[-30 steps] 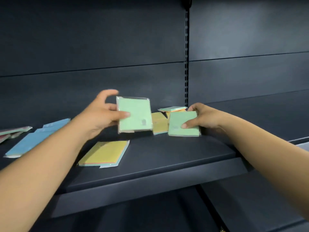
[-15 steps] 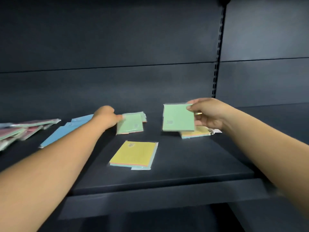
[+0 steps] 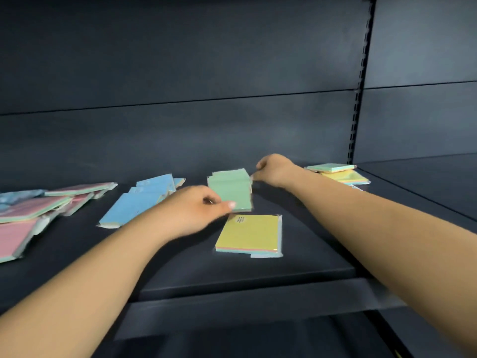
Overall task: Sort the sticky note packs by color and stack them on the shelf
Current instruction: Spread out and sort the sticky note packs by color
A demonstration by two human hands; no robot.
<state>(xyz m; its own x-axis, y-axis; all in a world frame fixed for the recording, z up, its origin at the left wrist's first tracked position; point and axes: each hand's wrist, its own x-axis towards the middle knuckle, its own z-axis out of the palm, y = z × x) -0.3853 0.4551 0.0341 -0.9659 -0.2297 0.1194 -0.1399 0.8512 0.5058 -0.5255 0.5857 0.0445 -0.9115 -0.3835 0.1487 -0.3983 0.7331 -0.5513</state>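
Green sticky note packs (image 3: 231, 188) lie stacked on the dark shelf (image 3: 296, 264), mid-back. My left hand (image 3: 196, 209) pinches the near left edge of the green stack. At the stack's far right corner, my right hand (image 3: 275, 169) pinches the top green pack. A yellow pack (image 3: 250, 235) lies flat just in front of the green stack. Blue packs (image 3: 139, 201) lie to the left, partly hidden by my left hand.
Pink-topped packs (image 3: 28, 210) are piled at the far left. At the back right, a green pack on yellow ones (image 3: 338, 173) sits by the slotted upright (image 3: 357, 104). The shelf's front lip (image 3: 258, 303) runs below my forearms.
My right hand carried its green pack left and set it on the green pack laid down by my left hand. The view shifted left, showing more of the pink pile.
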